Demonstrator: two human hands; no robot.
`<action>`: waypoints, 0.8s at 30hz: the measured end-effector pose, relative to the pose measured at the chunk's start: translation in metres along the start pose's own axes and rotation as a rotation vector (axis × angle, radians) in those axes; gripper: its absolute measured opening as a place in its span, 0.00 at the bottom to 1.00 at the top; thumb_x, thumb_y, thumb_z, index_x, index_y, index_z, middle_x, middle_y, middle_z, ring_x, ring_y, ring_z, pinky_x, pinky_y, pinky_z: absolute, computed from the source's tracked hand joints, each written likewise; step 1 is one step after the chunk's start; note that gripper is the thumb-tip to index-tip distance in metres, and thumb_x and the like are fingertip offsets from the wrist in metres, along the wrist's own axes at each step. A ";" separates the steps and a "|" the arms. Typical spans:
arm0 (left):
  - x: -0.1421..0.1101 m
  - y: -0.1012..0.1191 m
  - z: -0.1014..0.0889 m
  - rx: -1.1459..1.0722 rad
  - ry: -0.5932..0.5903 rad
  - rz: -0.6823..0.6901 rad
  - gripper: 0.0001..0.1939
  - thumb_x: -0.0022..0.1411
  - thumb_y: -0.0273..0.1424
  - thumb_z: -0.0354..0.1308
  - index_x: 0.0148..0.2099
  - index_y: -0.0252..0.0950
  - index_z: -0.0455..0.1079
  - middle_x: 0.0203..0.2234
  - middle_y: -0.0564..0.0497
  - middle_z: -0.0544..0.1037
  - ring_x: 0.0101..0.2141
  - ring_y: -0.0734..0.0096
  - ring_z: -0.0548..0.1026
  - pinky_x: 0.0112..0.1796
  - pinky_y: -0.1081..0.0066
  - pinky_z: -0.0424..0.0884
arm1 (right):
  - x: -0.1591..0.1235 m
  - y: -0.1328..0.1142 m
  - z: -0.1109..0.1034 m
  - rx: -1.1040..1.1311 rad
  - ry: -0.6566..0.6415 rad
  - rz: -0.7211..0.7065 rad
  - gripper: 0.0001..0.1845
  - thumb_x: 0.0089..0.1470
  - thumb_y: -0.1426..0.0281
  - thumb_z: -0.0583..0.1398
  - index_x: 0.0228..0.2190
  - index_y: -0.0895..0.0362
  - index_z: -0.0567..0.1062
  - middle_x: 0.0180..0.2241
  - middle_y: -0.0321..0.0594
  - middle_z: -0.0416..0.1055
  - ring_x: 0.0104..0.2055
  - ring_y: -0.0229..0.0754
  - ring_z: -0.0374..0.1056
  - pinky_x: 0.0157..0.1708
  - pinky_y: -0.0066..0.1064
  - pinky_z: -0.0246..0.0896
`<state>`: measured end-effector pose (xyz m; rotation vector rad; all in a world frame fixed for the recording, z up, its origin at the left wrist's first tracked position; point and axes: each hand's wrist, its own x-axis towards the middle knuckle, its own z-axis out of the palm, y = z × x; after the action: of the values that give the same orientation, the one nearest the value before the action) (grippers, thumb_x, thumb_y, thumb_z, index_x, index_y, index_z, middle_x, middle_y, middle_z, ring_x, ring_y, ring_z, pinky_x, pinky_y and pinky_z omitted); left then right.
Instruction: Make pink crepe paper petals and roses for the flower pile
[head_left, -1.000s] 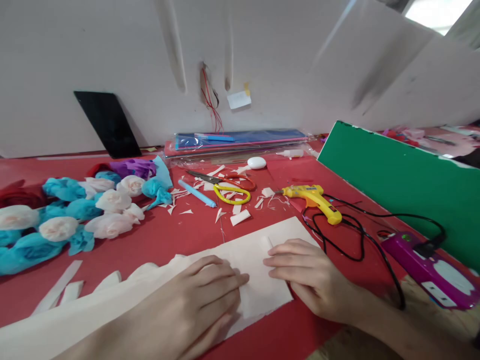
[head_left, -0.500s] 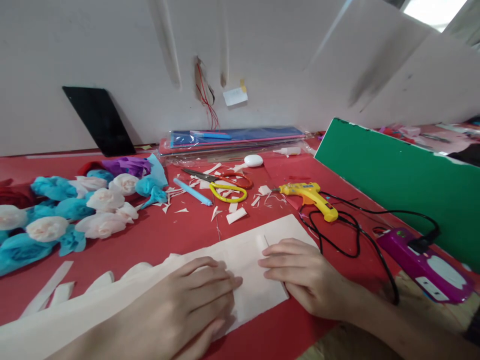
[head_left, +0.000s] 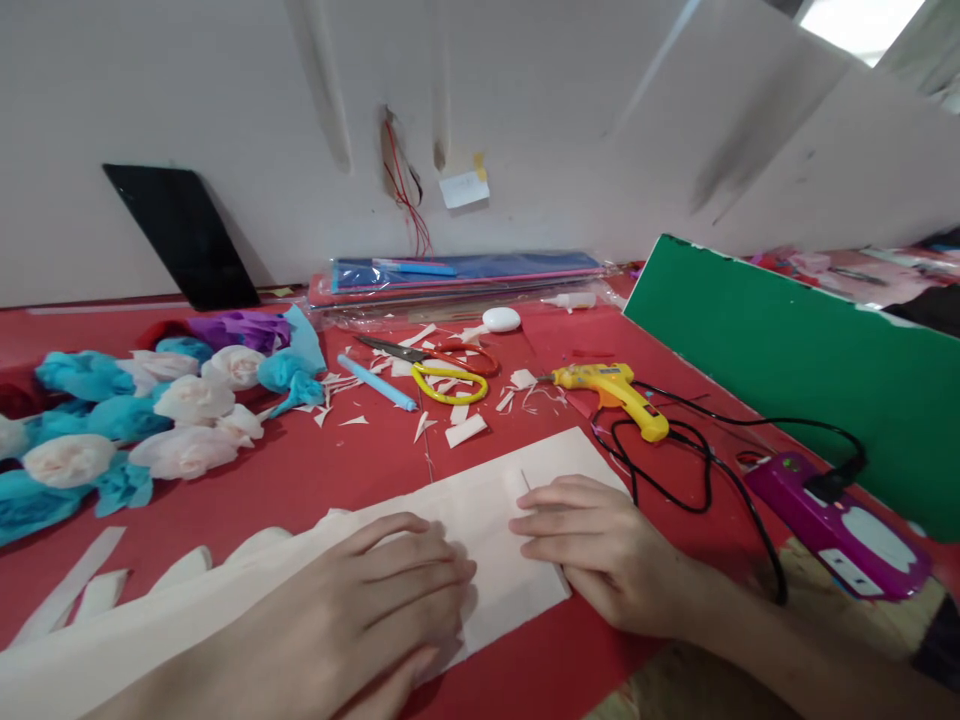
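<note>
A long sheet of white crepe-like paper (head_left: pixel 491 500) lies across the near part of the red table, running off at the lower left. My left hand (head_left: pixel 379 590) rests flat on it, fingers stretched out to the right. Near its right end, my right hand (head_left: pixel 600 550) curls over a narrow folded or rolled part of the paper (head_left: pixel 516 483); the thumb is hidden. Beyond the hands are scissors (head_left: pixel 450 385) with one red and one yellow handle, a light-blue pen (head_left: pixel 377 383) and a yellow glue gun (head_left: pixel 611 388).
Blue and white paper flowers (head_left: pixel 195 400) are heaped at the left, with paper strips (head_left: pixel 71 585) below. A purple power strip (head_left: pixel 840 525) feeds the glue gun's looped black cord. A green board (head_left: pixel 780 370) leans at the right. A black tablet-like panel (head_left: pixel 180 235) stands against the wall.
The whole view has drifted, so everything sits slightly further left. My right hand and the folded part have edged towards my left hand, which stays on the paper.
</note>
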<state>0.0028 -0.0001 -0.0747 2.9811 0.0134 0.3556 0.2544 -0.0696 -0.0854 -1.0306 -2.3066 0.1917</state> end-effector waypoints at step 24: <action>-0.002 0.001 0.004 -0.004 0.031 -0.012 0.20 0.62 0.24 0.50 0.57 0.34 0.64 0.49 0.45 0.76 0.50 0.65 0.72 0.55 0.64 0.65 | -0.002 0.003 -0.001 -0.037 -0.007 -0.005 0.16 0.53 0.82 0.51 0.31 0.61 0.78 0.37 0.44 0.80 0.45 0.44 0.71 0.43 0.38 0.65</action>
<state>0.0020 -0.0016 -0.0785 2.9699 0.0342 0.4002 0.2576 -0.0692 -0.0869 -1.0439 -2.3268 0.1511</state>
